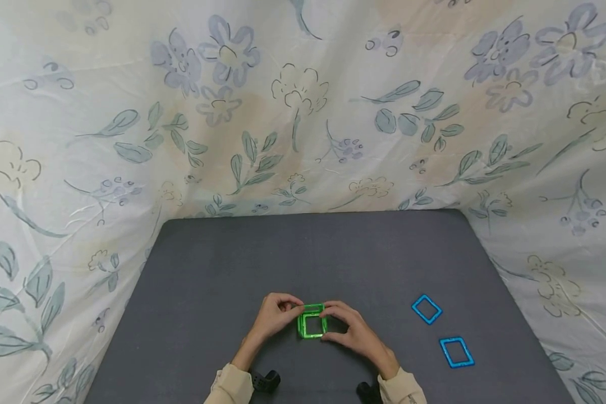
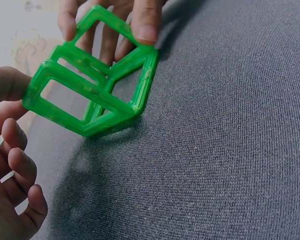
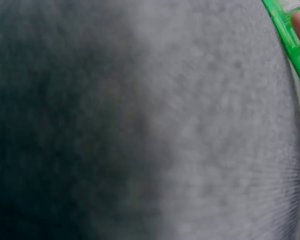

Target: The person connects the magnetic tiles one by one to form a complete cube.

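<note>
Pinching opposite sides of a green frame structure (image 1: 313,315), the left hand (image 1: 276,312) and right hand (image 1: 354,332) hold it at lower centre of the head view. Two blue frames (image 1: 451,340) lie at lower right.

High head view, forward and down — close wrist views — green frames (image 2: 90,89) in all

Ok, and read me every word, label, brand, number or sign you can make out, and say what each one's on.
There are none to read.
Green frames, blue frames, table: no lettering shows.
Cloth: only a floral print, no words.
Black wrist pieces: too small to tell whether they bear any marking.
</note>
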{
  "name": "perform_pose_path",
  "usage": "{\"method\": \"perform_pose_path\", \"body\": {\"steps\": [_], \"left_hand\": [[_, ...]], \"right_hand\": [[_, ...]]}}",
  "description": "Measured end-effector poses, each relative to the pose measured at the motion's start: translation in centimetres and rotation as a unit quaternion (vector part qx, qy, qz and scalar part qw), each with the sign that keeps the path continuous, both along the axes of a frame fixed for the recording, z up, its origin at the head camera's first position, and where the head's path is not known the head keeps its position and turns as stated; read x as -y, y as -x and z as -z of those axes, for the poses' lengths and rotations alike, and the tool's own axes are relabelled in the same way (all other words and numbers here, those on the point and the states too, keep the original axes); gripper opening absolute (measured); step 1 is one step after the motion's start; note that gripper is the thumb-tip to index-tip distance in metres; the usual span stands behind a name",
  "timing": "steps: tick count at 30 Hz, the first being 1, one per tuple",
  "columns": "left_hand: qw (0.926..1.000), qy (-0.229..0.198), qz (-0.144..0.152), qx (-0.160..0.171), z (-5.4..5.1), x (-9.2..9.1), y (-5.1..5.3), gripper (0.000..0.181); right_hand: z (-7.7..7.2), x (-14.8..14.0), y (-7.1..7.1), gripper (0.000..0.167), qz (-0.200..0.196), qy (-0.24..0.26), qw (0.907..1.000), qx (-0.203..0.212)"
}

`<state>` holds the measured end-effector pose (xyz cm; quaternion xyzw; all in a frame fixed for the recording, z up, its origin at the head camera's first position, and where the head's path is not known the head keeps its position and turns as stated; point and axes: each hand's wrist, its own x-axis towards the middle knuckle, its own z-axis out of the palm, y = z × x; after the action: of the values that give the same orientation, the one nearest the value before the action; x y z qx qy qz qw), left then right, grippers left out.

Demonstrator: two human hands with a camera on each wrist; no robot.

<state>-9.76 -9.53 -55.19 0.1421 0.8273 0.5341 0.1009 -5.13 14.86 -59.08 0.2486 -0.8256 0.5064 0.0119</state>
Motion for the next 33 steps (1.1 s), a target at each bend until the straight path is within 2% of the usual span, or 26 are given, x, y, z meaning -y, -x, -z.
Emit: {"method": "perform_pose_path", "body": {"steps": [17, 25, 30, 33], "left_hand": [[0.9998, -0.002, 0.014, 0.015, -0.02, 0.27, -0.01, 0.009], [0.9997, -0.007, 0.023, 0.01, 0.14, 0.35, -0.05, 0.012], [0.9996, -0.004, 0.022, 0.017, 0.15, 0.34, -0.01, 0.01], [0.9996, -0.005, 0.024, 0.016, 0.16, 0.37, 0.02, 0.01]], "right_hand": [[0.26, 0.19, -0.18, 0.06, -0.001, -0.012, 0.9999, -0.011], [0.51, 0.07, -0.42, 0.085, 0.01, -0.034, 0.9993, -0.01], [0.49, 0.11, -0.42, 0.082, 0.007, -0.03, 0.9991, -0.03], [0.48, 0.19, -0.42, 0.085, 0.015, -0.031, 0.9992, -0.023]]}}
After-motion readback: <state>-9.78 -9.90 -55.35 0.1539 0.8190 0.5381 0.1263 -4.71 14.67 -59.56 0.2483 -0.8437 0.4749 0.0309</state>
